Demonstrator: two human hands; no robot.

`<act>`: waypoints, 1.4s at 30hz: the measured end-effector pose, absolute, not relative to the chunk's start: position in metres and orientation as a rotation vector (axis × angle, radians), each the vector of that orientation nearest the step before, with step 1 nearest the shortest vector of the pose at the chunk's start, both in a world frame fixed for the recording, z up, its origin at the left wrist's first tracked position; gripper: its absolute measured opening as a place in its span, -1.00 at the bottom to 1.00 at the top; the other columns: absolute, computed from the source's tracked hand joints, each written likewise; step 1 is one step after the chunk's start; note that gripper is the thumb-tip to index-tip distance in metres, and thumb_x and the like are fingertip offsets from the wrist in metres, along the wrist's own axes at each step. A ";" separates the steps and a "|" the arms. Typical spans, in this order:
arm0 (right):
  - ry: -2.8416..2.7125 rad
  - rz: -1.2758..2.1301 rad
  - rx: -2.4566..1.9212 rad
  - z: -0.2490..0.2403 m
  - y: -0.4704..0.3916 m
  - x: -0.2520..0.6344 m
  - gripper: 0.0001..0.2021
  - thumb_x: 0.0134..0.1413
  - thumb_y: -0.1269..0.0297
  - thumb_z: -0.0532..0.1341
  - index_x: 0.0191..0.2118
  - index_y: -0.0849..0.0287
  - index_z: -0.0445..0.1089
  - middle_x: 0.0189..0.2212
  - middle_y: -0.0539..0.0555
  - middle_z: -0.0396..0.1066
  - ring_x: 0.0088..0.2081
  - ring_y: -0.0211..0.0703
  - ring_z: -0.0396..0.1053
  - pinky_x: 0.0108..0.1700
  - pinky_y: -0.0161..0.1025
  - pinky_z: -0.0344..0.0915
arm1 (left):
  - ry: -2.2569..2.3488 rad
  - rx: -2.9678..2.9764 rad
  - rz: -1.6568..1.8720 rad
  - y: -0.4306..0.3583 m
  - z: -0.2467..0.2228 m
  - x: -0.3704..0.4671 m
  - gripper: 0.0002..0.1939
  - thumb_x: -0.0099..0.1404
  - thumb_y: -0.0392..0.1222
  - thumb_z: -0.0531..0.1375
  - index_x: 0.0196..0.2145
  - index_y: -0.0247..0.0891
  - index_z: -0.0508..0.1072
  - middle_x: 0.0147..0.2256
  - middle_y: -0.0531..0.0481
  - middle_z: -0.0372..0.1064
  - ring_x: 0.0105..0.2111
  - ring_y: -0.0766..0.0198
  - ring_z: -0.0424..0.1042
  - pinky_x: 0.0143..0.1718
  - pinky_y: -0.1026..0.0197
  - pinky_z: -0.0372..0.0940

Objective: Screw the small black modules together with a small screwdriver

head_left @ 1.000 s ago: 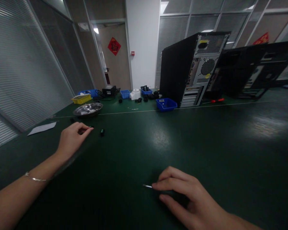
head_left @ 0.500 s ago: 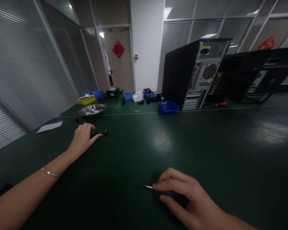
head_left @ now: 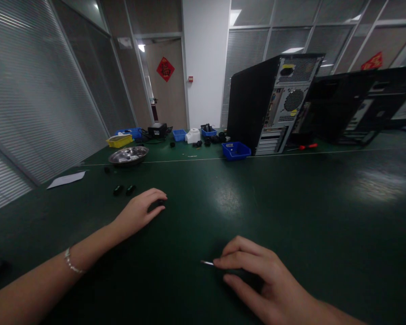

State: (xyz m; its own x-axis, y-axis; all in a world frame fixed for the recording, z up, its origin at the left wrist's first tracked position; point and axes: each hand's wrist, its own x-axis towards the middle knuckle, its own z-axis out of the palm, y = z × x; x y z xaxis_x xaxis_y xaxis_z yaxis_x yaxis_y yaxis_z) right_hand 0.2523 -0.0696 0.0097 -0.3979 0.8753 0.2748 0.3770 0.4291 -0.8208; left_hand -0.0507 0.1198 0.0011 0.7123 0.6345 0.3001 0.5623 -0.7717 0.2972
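My left hand (head_left: 144, 210) is low over the dark green table, left of centre, its thumb and fingers curled round a small black object (head_left: 156, 206) that is mostly hidden. Two small dark pieces with green marks, one (head_left: 118, 190) beside the other (head_left: 130, 190), lie just behind and left of it. Near the front, right of centre, my right hand (head_left: 253, 271) is closed on a thin tool with a metal tip (head_left: 207, 262) pointing left. The tool's handle is largely hidden under the fingers.
A steel bowl (head_left: 128, 155), a yellow tray (head_left: 120, 141) and white paper (head_left: 66, 179) are at the left. A blue bin (head_left: 236, 150) stands before a black computer case (head_left: 253, 104). A red-handled tool (head_left: 308, 146) lies farther right.
My left hand has moved right and nearer, away from the two dark pieces, with a small black object in its fingers. My right hand has stayed nearly still.
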 end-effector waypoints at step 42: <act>-2.048 0.769 -1.301 0.008 -0.064 0.253 -0.72 0.16 0.49 0.18 -0.10 0.04 0.52 -0.23 0.08 0.42 -0.22 -0.06 0.40 -0.17 -0.14 0.33 | 0.455 2.314 0.583 0.029 -0.005 0.004 -0.70 0.31 -0.42 0.20 -0.03 -0.20 0.47 -0.20 -0.09 0.43 -0.21 0.17 0.44 -0.20 0.17 0.33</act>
